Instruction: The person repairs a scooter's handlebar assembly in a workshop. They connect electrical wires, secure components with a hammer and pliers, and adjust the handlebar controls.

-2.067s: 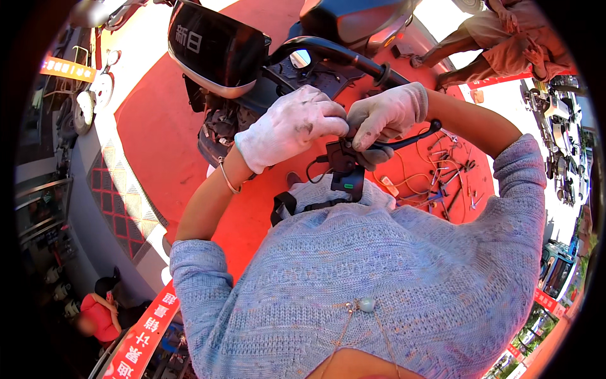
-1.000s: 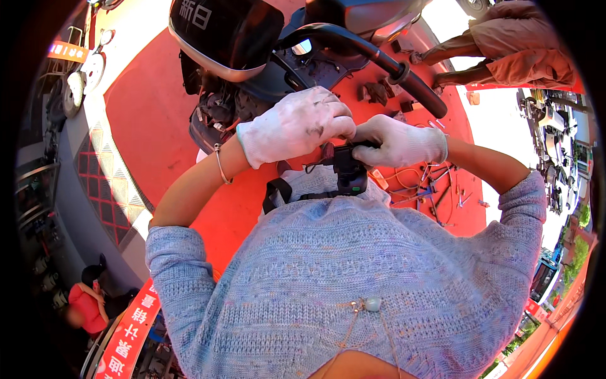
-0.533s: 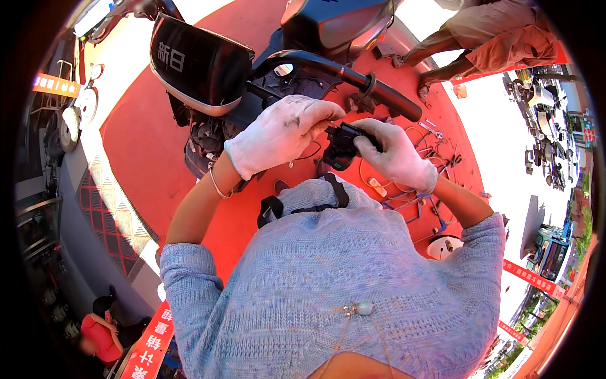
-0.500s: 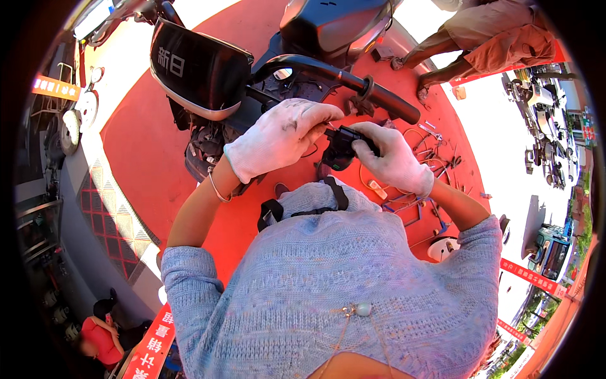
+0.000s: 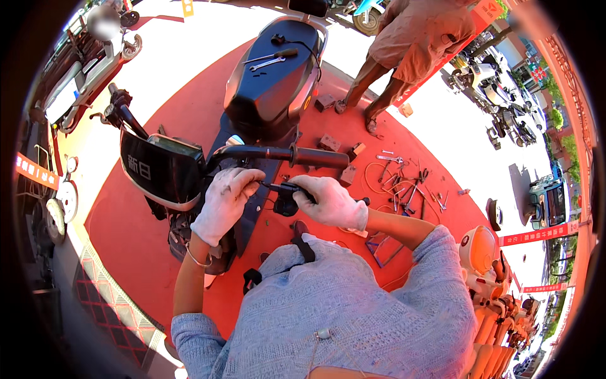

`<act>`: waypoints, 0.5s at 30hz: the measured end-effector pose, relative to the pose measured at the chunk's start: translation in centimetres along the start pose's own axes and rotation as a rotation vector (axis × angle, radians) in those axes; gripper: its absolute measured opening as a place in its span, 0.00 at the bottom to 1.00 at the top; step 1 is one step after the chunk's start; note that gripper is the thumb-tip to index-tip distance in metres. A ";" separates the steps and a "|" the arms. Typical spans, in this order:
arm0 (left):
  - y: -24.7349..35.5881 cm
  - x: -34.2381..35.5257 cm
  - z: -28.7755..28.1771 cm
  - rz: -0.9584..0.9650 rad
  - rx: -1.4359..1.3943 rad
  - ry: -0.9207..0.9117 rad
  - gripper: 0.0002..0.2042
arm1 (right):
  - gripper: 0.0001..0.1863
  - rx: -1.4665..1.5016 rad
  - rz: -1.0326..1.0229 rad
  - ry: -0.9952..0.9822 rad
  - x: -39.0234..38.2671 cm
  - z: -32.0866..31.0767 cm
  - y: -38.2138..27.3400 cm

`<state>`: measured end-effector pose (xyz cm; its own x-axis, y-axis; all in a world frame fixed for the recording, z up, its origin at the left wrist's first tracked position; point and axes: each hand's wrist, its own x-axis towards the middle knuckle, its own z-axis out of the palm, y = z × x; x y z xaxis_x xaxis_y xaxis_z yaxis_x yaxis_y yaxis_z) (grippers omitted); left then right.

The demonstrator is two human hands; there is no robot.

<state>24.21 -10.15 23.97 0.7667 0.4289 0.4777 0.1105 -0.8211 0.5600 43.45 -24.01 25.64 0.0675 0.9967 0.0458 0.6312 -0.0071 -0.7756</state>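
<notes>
Both hands wear white work gloves. My right hand (image 5: 331,202) is closed around a black brake lever (image 5: 285,204); its bulky mount hangs at the fingertips, and a rounded dark end shows past the glove. Just left of the mount, my left hand (image 5: 222,205) pinches with thumb and forefinger. A thin dark piece shows near those fingertips, too small to name. Beyond the hands runs the scooter's handlebar (image 5: 252,153) with its black grip (image 5: 322,158). The dark front cover (image 5: 161,169) lies to the left.
A screwdriver (image 5: 287,53) and a wrench (image 5: 267,64) lie on the scooter seat (image 5: 255,88). Scattered tools (image 5: 410,189) and bricks (image 5: 329,143) cover part of the red floor (image 5: 142,234). A person (image 5: 404,57) stands at the far right.
The view has shifted, so the seat with its tools now shows and the hands appear lower and further left. Both hands keep their hold close together.
</notes>
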 end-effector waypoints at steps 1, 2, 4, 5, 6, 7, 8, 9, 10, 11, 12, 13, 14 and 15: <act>-0.2 -0.2 0.1 0.001 0.021 0.001 0.08 | 0.12 0.029 0.009 -0.003 0.1 0.4 0.7; -0.2 -0.2 0.1 0.004 0.037 -0.007 0.08 | 0.12 0.061 0.027 -0.003 -0.3 0.8 1.1; -0.4 -0.8 0.1 -0.041 -0.021 -0.034 0.09 | 0.11 0.046 0.050 0.013 -0.6 0.8 0.0; -0.5 -0.6 0.1 -0.047 -0.033 -0.038 0.09 | 0.10 0.066 0.026 0.023 -0.6 0.8 0.0; -0.5 -0.7 0.1 -0.053 -0.045 -0.043 0.09 | 0.10 0.086 0.003 0.035 -0.7 0.9 0.1; -0.6 -0.9 0.0 -0.058 -0.057 -0.047 0.09 | 0.10 0.075 0.031 0.031 -0.7 1.1 0.1; -0.7 -1.0 0.1 -0.041 -0.025 -0.031 0.09 | 0.10 0.081 0.028 0.034 -0.7 1.2 0.1; -0.8 -1.1 0.1 -0.022 0.007 -0.015 0.08 | 0.11 0.087 0.026 0.039 -0.7 1.2 0.1; -0.9 -1.3 0.3 -0.002 0.039 -0.001 0.08 | 0.11 0.092 0.024 0.046 -0.7 1.3 0.0; -1.2 -1.4 0.6 0.009 0.054 0.025 0.08 | 0.12 0.091 0.012 0.040 -0.6 1.2 0.1; -1.4 -1.5 0.7 0.009 0.072 0.027 0.08 | 0.12 0.084 0.015 0.036 -0.6 1.2 0.0; -1.6 -1.6 0.8 0.011 0.090 0.029 0.08 | 0.12 0.077 0.019 0.034 -0.6 1.2 -0.1; -1.7 -1.6 0.9 0.013 0.107 0.029 0.08 | 0.12 0.070 0.024 0.033 -0.6 1.2 -0.1; -1.7 -1.6 0.9 0.022 0.105 0.039 0.08 | 0.12 0.051 0.000 0.040 -0.6 1.2 -0.1</act>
<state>23.38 -9.77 21.61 0.7445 0.4232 0.5164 0.1612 -0.8645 0.4760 42.42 -24.56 24.93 0.0986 0.9926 0.0704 0.5908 -0.0015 -0.8068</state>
